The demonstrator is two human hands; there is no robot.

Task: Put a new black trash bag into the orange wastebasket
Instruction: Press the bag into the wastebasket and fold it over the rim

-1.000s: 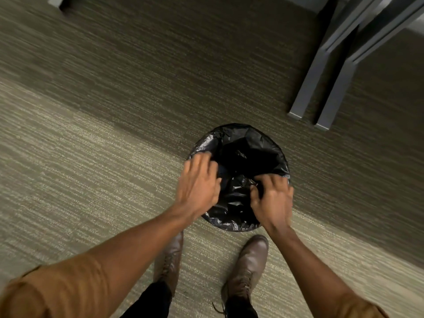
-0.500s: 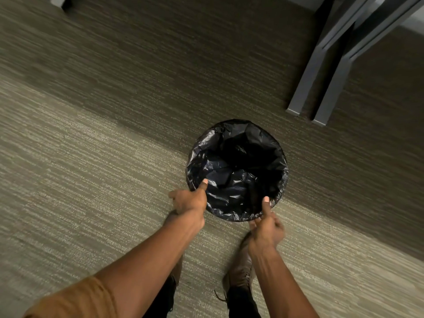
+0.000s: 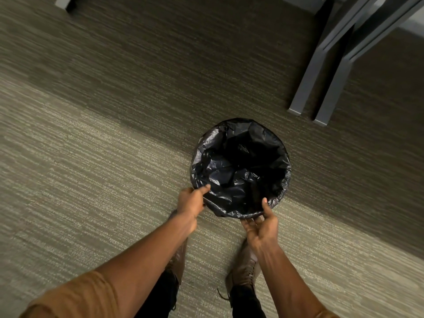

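A black trash bag lines the round wastebasket on the carpet and is folded over its whole rim, so none of the orange shows. My left hand pinches the bag's edge at the near left of the rim, thumb on top. At the near right of the rim is my right hand, palm up, with its thumb on the bag's edge and its fingers under the fold.
Two grey metal furniture legs stand on the carpet just beyond the basket to the right. My brown boots stand right behind the basket. Another leg's foot shows at the top left.
Both hands came out of the bag's inside and back to the near rim, where they now hold its edge. The view has shifted slightly.
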